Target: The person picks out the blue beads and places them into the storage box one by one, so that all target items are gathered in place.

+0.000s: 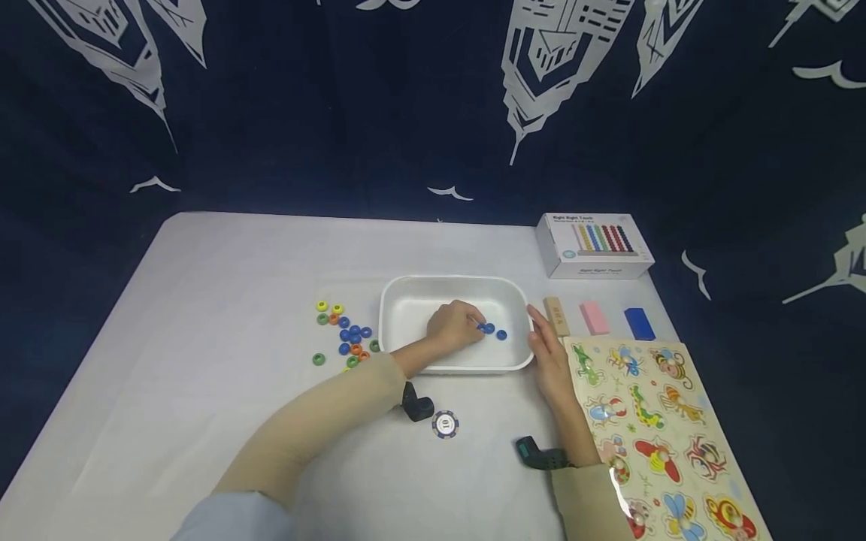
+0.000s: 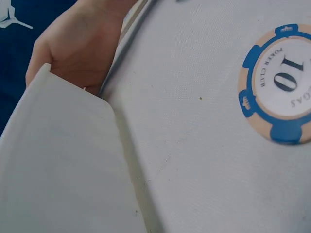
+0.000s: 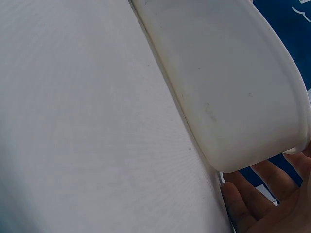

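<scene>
A white tray [image 1: 406,308] lies on the table with several blue beads [image 1: 501,335] inside. My left hand [image 1: 455,329] reaches over its near rim, fingers curled, pinching a blue bead [image 1: 481,327] low over the tray floor; the fingers partly hide it. My right hand [image 1: 551,364] rests against the tray's right end with fingers extended. In the right wrist view, the fingers [image 3: 243,196] of that hand lie beside the tray's corner. The left wrist view shows the right hand [image 2: 80,46] behind the tray wall [image 2: 68,145], not the left hand.
Loose coloured beads [image 1: 355,330] lie left of the tray. A poker chip [image 1: 445,424] is in front. To the right are wooden [image 1: 557,316], pink [image 1: 594,318] and blue blocks [image 1: 639,324], an insect picture board [image 1: 649,428] and a white box [image 1: 595,246].
</scene>
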`<state>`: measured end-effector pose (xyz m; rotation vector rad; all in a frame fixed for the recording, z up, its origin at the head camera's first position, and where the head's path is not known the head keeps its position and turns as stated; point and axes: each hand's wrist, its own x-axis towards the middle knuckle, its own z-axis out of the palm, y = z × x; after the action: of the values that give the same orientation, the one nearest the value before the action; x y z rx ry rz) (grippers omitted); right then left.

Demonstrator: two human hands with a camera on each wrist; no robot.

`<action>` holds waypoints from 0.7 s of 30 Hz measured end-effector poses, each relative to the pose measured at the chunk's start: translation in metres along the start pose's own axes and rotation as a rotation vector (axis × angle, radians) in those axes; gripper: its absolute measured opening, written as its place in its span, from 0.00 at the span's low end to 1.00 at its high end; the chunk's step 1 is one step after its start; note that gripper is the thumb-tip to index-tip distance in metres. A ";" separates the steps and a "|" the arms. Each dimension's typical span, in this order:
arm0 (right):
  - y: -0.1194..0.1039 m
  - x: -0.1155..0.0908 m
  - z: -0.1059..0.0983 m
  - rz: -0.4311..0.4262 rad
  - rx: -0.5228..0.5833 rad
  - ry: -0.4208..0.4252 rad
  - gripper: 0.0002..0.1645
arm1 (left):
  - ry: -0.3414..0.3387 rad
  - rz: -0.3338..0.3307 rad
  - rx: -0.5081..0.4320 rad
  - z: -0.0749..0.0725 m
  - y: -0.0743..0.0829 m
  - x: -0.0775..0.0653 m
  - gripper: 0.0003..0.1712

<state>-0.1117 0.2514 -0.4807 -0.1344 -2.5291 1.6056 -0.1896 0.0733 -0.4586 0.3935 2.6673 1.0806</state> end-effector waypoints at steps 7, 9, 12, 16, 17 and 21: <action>0.002 0.001 0.000 0.021 -0.021 0.007 0.23 | -0.031 -0.050 0.030 0.002 0.005 0.003 0.14; 0.002 0.001 0.001 0.025 -0.016 0.009 0.23 | -0.035 -0.034 0.021 -0.001 0.005 0.000 0.16; 0.002 0.000 0.001 0.018 -0.007 0.013 0.23 | -0.010 0.042 -0.003 -0.009 0.008 -0.010 0.20; 0.000 0.000 0.001 0.015 -0.001 0.006 0.24 | 0.116 0.231 -0.049 -0.028 0.012 -0.040 0.21; -0.001 0.000 0.000 0.018 0.000 0.007 0.24 | 0.164 0.283 -0.070 -0.034 0.012 -0.050 0.21; -0.001 0.000 0.001 0.033 0.008 0.008 0.23 | 0.329 0.416 -0.190 -0.057 -0.007 -0.087 0.18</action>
<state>-0.1120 0.2503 -0.4797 -0.1817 -2.5275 1.6230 -0.1272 0.0030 -0.4129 0.8222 2.7935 1.6310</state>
